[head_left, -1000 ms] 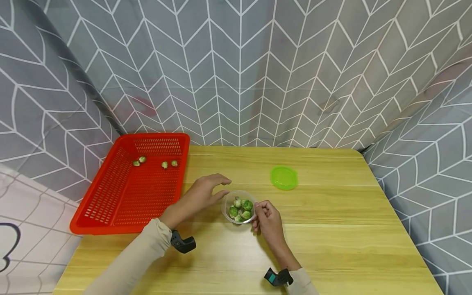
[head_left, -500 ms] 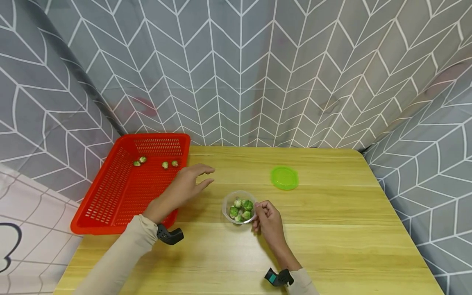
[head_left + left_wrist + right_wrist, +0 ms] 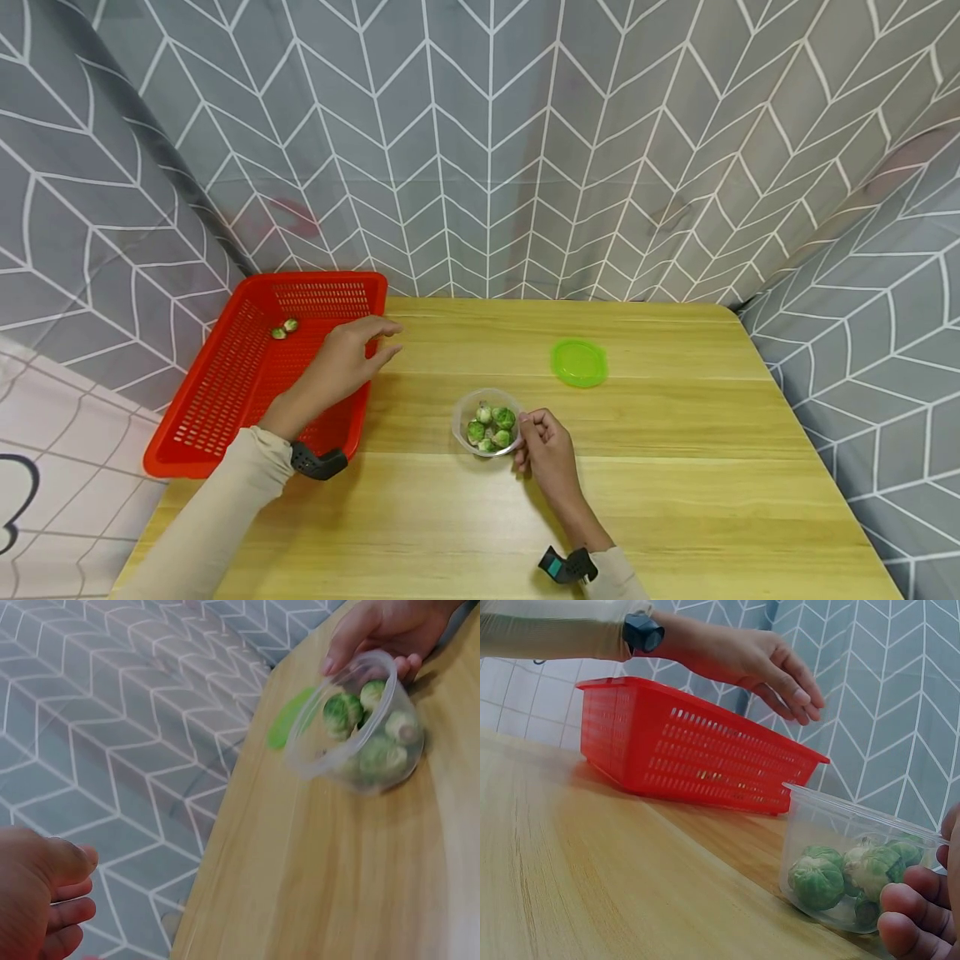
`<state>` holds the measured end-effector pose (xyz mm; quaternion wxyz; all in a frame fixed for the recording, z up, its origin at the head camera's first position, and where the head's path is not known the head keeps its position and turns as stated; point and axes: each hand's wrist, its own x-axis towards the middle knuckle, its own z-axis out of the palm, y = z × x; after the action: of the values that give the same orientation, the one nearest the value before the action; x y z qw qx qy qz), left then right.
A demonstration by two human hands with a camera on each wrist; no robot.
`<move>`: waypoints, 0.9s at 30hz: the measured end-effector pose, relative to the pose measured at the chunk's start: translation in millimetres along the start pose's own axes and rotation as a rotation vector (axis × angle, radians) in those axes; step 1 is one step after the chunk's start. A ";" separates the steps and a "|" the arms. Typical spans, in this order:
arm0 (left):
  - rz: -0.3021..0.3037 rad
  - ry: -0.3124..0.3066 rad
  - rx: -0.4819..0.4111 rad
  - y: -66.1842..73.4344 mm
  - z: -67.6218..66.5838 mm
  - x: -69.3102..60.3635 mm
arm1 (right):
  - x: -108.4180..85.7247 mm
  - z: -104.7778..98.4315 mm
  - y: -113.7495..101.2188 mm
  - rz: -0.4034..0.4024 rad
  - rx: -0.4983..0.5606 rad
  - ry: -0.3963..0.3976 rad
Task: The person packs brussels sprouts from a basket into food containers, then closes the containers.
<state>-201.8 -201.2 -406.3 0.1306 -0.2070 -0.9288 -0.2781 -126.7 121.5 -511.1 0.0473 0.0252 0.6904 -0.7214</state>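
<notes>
My left hand (image 3: 341, 358) hovers over the right side of the red plastic basket (image 3: 161, 442), thumb and fingers apart with nothing between them. My right hand (image 3: 549, 450) pinches the right edge of a clear round plastic container (image 3: 459, 417) standing on the table. Several Brussels sprouts (image 3: 501, 418) lie inside the container. Two more sprouts (image 3: 290, 325) sit at the basket's back left; my left hand hides part of the basket floor. In the right wrist view, fingers (image 3: 915, 900) rest against the container's side, and the left hand (image 3: 772, 671) is above the basket rim.
A green plastic lid (image 3: 579, 362) lies flat on the wooden table (image 3: 675, 467), behind and to the right of the container. Grey patterned curtains (image 3: 487, 150) hang behind the table and at its sides.
My left hand has moved left from beside the container to over the basket's right side, covering two sprouts that showed before. My right hand and the container have stayed in place.
</notes>
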 end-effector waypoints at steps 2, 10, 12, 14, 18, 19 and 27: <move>0.003 0.016 0.003 -7.6 -2.7 0.5 | -3.5 1.2 -7.7 -0.008 -0.003 -0.001; -0.037 0.079 0.023 -41.3 -14.9 2.0 | -7.0 2.1 -14.7 -0.009 -0.005 0.005; -0.050 0.086 0.029 -49.8 -16.9 1.6 | -6.6 1.8 -14.6 -0.006 -0.010 0.000; -0.066 0.094 0.036 -57.4 -17.4 0.9 | -6.6 1.5 -14.8 -0.006 -0.014 -0.002; -0.107 0.097 0.050 -69.0 -17.1 -1.8 | -6.8 2.0 -15.3 -0.002 -0.012 0.000; -0.116 0.091 0.054 -71.7 -17.0 -2.3 | -6.8 2.2 -15.3 -0.002 -0.009 0.000; -0.220 -0.021 0.099 -101.9 -15.4 -2.6 | -7.1 3.2 -17.3 -0.011 0.003 0.002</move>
<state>-244.2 -288.2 -441.9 0.0998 -0.1002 -0.9598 -0.2425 -121.3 119.3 -493.0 0.0425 0.0221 0.6897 -0.7225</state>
